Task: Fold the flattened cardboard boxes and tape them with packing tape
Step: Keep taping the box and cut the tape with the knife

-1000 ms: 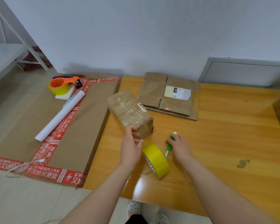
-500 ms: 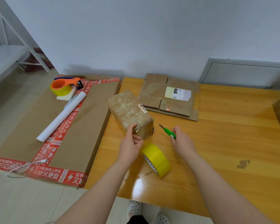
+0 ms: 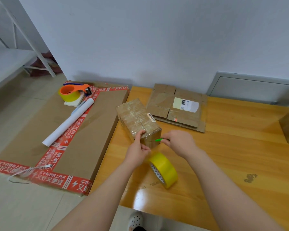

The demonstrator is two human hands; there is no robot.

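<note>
Wooden table (image 3: 240,147) holds taped box (image 3: 137,117) angled back-left; cutter (image 3: 159,139) points left.

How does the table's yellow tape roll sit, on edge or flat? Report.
On edge: the yellow tape roll rests on its rim on the table, core sideways.

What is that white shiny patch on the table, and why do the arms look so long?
Head view: glare off the glossy table near its front edge; the wide-angle lens stretches the left forearm and right forearm toward the frame's bottom.
</note>
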